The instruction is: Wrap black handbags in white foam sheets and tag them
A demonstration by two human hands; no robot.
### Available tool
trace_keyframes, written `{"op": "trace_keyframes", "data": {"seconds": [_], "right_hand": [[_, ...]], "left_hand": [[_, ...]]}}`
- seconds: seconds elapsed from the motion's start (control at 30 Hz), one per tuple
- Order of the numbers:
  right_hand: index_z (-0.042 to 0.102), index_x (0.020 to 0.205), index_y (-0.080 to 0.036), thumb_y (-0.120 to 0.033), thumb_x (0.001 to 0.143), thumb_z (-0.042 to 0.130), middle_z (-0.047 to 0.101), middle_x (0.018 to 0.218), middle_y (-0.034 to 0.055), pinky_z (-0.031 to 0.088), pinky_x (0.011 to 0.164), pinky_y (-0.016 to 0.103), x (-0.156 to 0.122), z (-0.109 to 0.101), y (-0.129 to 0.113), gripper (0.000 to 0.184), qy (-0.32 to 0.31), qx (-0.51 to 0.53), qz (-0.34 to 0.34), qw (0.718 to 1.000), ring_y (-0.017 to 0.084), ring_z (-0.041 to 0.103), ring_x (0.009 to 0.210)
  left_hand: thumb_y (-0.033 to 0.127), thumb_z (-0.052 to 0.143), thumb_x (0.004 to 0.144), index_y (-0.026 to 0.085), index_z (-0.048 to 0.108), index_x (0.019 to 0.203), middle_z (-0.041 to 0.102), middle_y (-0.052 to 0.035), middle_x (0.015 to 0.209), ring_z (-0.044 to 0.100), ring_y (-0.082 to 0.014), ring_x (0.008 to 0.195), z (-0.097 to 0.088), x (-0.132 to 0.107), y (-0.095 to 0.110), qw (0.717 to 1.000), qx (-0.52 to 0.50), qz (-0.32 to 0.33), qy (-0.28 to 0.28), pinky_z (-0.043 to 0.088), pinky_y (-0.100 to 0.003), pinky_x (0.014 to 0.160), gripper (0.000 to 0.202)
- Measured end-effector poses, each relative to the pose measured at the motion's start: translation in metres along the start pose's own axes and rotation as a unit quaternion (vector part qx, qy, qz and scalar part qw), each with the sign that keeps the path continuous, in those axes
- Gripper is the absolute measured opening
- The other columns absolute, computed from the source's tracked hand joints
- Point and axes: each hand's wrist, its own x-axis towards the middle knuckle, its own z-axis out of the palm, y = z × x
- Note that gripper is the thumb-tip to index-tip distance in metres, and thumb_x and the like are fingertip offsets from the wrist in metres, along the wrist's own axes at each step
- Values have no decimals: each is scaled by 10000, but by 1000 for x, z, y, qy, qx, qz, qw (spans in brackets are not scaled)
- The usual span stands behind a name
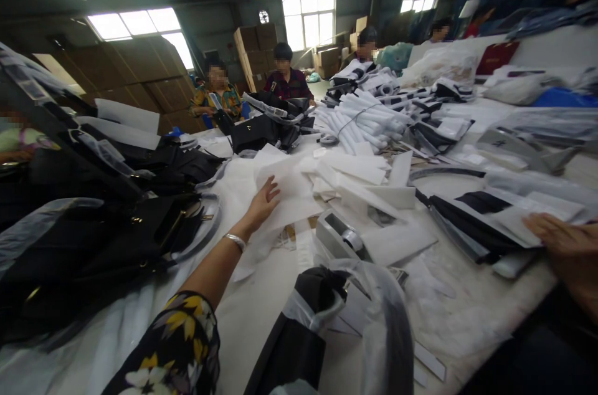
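Observation:
My left hand (264, 203), with a silver bangle and a black floral sleeve, reaches out over the white foam sheets (289, 180). Its fingers are spread, and I see nothing held in them. Whether the fingertips touch the sheet I cannot tell. Close to me stands a black handbag (292, 345) whose handle (390, 320) is wrapped in clear plastic. Beyond it sits a grey tape dispenser (339, 236) among loose white pieces. My right hand is out of view.
At the right edge, another person's hand (563, 239) rests by a black bag (471, 220). Black handbags (116, 245) crowd the left side. A bundle of white foam tubes (369, 118) lies farther back. Several people sit across the table; cartons (135, 80) stand behind.

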Motion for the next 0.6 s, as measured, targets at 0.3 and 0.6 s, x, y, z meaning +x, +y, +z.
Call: {"op": "trace_keyframes", "data": {"seconds": [0.3,0.6], "right_hand": [[692,1114,-532,-142,843,649,739,887,-200,452,331,129,-7,-44,24,477,67,49,-39,996,103,743,671],[763,961,-434,-362,858,596,756,820,-141,537,496,224,2,6,-7,209,28,21,-67,997,181,742,744]], "left_hand": [[474,597,945,132,670,877,660,0,731,624,-125,604,36,-40,2,963,125,-5,-239,553,-295,614,356],[367,595,958,165,601,1196,616,-100,1213,612,-247,1082,10,-5,-13,955,286,35,-70,512,-488,945,313]]}}
